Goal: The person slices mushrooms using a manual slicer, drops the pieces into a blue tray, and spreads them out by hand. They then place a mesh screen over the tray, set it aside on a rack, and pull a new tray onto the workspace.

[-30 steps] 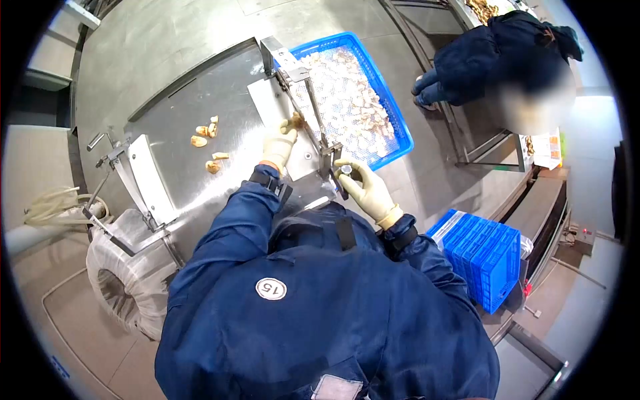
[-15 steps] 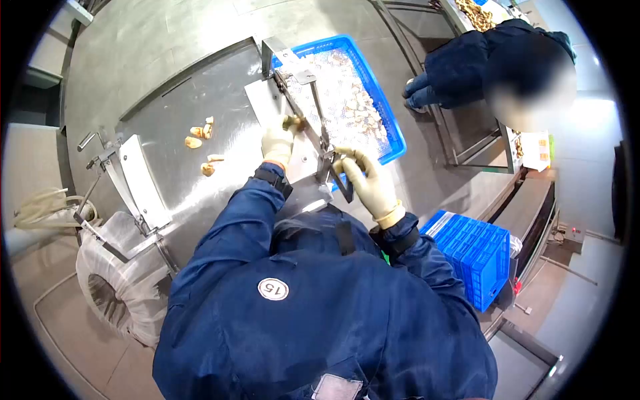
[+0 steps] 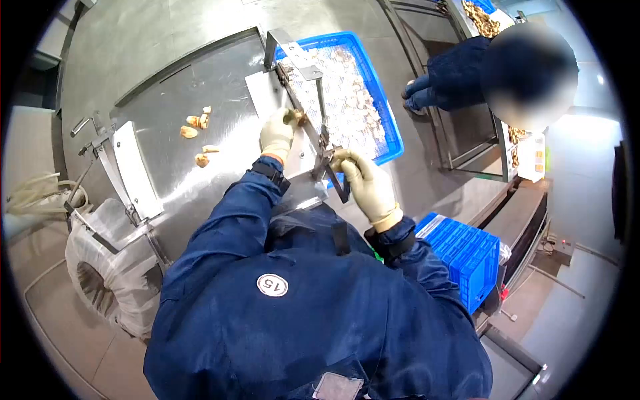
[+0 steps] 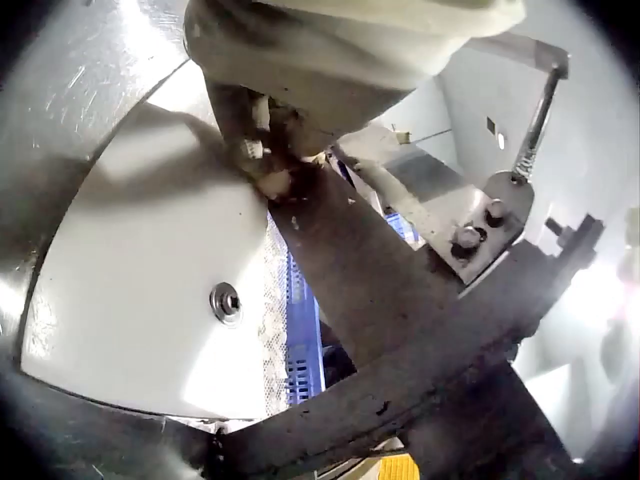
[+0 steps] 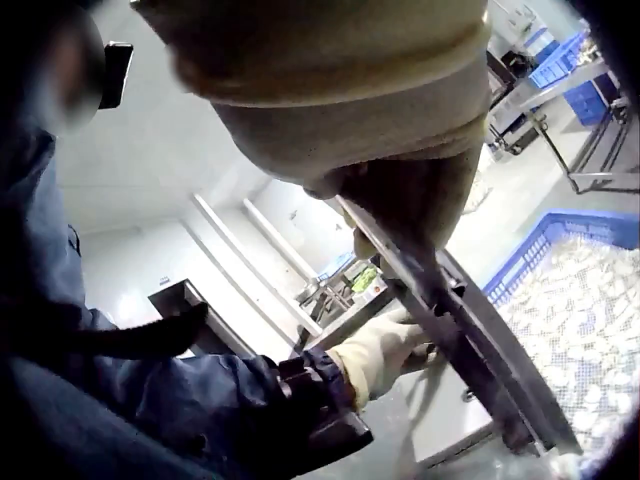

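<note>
In a pale glove, the left hand (image 3: 277,135) lies over the white board (image 3: 262,92) of a metal cutter. Its fingertips pinch a small brown piece (image 4: 275,183) against the edge of the flat metal blade (image 4: 360,260); the fingers hide most of the piece. The gloved right hand (image 3: 370,187) has its fingers curled round the end of the cutter's dark lever (image 3: 339,183). From the right wrist view, the right hand (image 5: 370,130) covers the lever's grip, and the left hand (image 5: 380,355) is beyond the bar.
Beyond the cutter, a blue basket (image 3: 393,127) holds many pale slices. Several brown pieces (image 3: 189,132) lie on the steel table (image 3: 220,77). A second cutter (image 3: 137,170) stands at the left. Blue crates (image 3: 460,260) are stacked at the right; another person (image 3: 453,73) stands at upper right.
The right hand has shifted slightly on the lever, and the pale round end seen between its fingers is now hidden. The left hand remains at the blade. The head view has shifted a little.
</note>
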`<state>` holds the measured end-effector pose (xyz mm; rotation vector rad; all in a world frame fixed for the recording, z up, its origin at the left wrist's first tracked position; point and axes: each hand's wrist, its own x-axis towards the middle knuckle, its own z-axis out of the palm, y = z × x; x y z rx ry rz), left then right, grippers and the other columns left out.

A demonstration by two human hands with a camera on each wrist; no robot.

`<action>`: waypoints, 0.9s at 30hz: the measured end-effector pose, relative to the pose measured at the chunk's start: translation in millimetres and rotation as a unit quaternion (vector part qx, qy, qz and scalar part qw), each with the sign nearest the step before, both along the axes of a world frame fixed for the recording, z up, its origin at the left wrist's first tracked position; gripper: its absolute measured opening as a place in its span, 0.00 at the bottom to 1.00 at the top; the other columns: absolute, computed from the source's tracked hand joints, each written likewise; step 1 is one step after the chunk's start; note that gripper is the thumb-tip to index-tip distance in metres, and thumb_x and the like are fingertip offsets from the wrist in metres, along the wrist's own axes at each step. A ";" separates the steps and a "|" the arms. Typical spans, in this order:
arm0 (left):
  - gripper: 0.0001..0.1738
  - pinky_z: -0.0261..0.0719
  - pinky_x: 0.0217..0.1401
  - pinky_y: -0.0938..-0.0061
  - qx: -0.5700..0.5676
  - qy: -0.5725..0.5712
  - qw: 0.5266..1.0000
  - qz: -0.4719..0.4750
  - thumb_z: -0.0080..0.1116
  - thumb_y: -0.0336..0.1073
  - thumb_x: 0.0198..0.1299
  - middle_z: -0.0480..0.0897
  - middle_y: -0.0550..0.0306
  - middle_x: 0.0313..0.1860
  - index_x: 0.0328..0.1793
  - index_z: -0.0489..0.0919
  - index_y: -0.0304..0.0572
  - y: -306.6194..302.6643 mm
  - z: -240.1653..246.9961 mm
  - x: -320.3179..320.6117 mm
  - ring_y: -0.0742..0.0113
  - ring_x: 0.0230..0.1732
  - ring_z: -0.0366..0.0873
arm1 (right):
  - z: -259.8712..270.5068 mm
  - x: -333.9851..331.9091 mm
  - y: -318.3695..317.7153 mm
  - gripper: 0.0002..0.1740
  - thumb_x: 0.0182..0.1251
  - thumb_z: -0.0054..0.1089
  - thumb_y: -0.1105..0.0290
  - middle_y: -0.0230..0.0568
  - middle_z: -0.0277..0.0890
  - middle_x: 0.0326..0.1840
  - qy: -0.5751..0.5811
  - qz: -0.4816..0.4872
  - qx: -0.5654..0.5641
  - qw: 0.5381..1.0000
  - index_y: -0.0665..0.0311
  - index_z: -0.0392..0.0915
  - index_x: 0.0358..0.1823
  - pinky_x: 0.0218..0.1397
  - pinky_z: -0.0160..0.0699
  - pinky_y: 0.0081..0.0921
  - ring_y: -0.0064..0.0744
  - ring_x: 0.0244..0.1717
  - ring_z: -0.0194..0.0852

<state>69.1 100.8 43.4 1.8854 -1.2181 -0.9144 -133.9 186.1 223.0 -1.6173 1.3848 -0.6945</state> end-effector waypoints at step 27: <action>0.13 0.84 0.53 0.67 0.020 0.088 0.996 0.014 0.67 0.34 0.62 0.92 0.51 0.45 0.52 0.87 0.45 -14.1 -34.3 -0.5 0.58 0.48 0.90 | -15.0 -7.7 10.5 0.11 0.77 0.62 0.69 0.40 0.88 0.42 0.060 0.003 0.050 0.997 0.62 0.83 0.55 0.47 0.83 0.24 0.27 0.42 0.88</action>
